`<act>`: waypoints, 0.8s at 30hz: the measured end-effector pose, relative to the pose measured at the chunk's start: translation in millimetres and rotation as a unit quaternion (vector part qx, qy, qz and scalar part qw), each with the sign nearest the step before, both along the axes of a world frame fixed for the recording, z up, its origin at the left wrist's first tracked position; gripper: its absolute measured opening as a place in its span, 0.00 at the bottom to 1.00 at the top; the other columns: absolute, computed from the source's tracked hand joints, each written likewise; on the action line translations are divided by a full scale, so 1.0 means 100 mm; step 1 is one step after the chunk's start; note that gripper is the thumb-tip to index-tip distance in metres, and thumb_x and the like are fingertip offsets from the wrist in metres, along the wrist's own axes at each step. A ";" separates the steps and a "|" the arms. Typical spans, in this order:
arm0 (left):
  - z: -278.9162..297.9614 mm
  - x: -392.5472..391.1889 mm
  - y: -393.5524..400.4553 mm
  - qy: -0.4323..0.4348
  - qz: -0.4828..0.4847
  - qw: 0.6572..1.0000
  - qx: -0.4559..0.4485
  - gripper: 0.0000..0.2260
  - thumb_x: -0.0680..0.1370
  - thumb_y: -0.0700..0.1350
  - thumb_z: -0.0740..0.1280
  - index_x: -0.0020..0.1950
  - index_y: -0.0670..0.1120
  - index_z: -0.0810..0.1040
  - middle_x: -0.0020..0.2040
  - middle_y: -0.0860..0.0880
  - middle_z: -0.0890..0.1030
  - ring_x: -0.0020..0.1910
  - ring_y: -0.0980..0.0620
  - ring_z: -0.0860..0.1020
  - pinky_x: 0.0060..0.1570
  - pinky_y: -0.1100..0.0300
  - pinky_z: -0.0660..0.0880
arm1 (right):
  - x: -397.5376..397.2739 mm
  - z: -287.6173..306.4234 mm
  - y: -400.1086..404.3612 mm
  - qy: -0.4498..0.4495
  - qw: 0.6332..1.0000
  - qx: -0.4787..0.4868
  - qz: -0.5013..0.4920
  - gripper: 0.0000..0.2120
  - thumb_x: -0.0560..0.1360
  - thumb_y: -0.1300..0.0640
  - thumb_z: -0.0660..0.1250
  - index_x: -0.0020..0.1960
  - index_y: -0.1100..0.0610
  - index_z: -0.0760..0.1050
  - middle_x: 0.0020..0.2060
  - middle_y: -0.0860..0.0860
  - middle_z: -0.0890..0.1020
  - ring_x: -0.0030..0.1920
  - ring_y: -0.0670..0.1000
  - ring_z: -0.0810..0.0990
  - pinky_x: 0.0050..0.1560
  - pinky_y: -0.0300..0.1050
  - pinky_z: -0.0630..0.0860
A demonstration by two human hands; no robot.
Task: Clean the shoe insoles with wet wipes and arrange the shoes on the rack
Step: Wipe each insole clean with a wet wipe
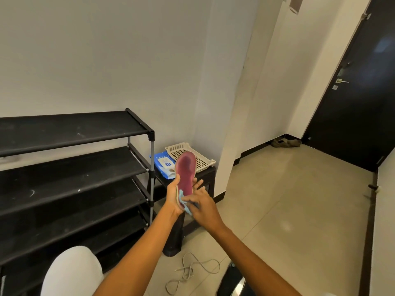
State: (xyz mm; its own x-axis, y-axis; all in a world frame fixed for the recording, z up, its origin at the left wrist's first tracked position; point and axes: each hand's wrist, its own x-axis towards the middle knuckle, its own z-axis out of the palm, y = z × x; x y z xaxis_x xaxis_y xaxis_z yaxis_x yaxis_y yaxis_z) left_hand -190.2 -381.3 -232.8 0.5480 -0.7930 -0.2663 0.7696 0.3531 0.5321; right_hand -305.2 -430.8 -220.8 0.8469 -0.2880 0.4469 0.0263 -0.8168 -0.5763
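A person's two bare forearms are showing, with no sleeves, watches or rings visible, ending in the left hand (pixel 173 194) and right hand (pixel 203 205). White fabric trousers are covering one knee (pixel 71 272).

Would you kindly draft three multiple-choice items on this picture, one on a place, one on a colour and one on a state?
1. Where does the pack of wet wipes lie?
A. on the rack's top shelf
B. on the dark stool beside the white basket
C. on the floor by the door

2. What colour is the face of the insole?
A. dark red
B. yellow
C. white

3. What is the right hand doing?
A. hanging idle
B. pulling the door handle
C. pressing a light blue wipe to the insole

Answers: 1 B, the pack sits on the stool next to the basket. 2 A, its upturned face is dark red. 3 C, the wipe is under its fingers while the left hand holds the insole.
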 end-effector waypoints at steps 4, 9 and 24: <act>-0.03 -0.04 -0.03 -0.007 -0.011 1.000 -0.012 0.22 0.78 0.56 0.59 0.55 0.38 0.76 0.46 0.40 0.81 0.48 0.43 0.81 0.46 0.50 0.80 | -0.03 0.08 -0.22 -0.042 0.995 0.088 -0.015 0.08 0.74 0.63 0.68 0.52 0.59 0.81 0.50 0.49 0.77 0.51 0.41 0.76 0.49 0.28 0.73; 0.12 -0.14 -0.20 -0.018 -0.007 1.000 -0.005 0.18 0.80 0.53 0.57 0.56 0.39 0.75 0.43 0.41 0.81 0.42 0.46 0.81 0.40 0.56 0.80 | 0.20 0.15 -0.31 0.018 0.986 0.084 -0.144 0.12 0.77 0.58 0.65 0.59 0.57 0.78 0.54 0.54 0.79 0.52 0.49 0.79 0.48 0.31 0.74; 0.34 -0.21 -0.31 -0.038 0.007 0.999 -0.004 0.16 0.81 0.50 0.57 0.47 0.40 0.76 0.33 0.42 0.82 0.41 0.46 0.78 0.45 0.54 0.73 | 0.23 0.37 -0.36 -0.003 0.980 0.101 -0.170 0.11 0.77 0.57 0.64 0.57 0.54 0.80 0.54 0.51 0.82 0.51 0.49 0.79 0.45 0.29 0.71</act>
State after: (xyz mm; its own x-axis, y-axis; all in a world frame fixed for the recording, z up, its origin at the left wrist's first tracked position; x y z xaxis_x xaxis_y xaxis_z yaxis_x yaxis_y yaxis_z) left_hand -211.3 -411.9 -198.4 0.5778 -0.7868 -0.2170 0.7222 0.3690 0.5850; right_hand -282.0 -466.6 -184.0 0.6837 -0.6372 0.3558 -0.2245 -0.6475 -0.7283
